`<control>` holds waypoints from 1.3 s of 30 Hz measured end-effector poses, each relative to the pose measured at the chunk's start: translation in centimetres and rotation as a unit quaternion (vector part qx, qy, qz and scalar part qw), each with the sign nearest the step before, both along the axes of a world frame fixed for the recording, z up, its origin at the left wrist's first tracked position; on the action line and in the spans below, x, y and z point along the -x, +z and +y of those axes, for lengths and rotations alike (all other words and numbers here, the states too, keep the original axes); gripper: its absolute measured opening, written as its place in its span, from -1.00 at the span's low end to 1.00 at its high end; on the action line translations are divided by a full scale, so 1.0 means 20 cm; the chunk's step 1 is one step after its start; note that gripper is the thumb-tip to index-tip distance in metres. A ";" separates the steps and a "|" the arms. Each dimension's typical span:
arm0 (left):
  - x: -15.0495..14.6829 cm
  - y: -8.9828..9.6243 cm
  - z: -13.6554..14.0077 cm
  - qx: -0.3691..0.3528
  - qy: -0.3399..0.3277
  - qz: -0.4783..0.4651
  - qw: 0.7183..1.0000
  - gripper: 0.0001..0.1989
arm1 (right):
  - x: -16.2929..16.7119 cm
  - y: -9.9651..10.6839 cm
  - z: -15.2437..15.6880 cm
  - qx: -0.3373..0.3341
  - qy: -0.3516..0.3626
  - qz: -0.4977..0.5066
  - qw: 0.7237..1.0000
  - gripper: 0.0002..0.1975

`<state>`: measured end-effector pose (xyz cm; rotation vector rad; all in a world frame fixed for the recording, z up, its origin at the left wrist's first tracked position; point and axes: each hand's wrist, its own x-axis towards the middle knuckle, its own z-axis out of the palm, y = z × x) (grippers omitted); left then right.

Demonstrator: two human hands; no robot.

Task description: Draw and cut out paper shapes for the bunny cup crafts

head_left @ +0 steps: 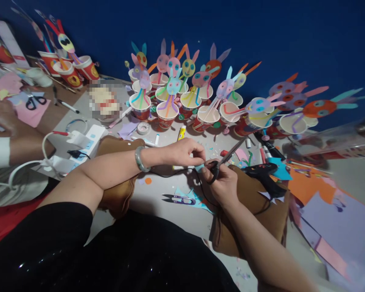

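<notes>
My left hand (187, 152), with a bangle at its wrist, pinches a small piece of light blue paper (200, 167). Black-handled scissors (213, 172) sit in my right hand (223, 184), their blades pointing up and away to the right. The fingertips of both hands meet at the blue paper, which they partly hide. Below them on the table lie thread snips (179, 199), resting partly on light blue paper scraps (202, 203). A small orange paper disc (148, 181) lies to the left.
Paper cups (168, 117) with paper rabbit heads stand along the blue wall. A black glue gun (261, 172) rests on a brown cushion (252, 198) at right; another brown cushion (115, 174) lies under my left forearm. At left are a power strip (88, 142) and another person's arm (21, 129).
</notes>
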<state>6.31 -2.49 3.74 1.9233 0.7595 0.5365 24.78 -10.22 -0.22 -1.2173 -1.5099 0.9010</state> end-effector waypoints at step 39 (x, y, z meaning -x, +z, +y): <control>-0.05 0.00 -0.03 0.263 0.065 -0.126 0.954 -0.84 | -0.02 -0.02 0.01 0.002 -0.074 0.022 0.997 -0.69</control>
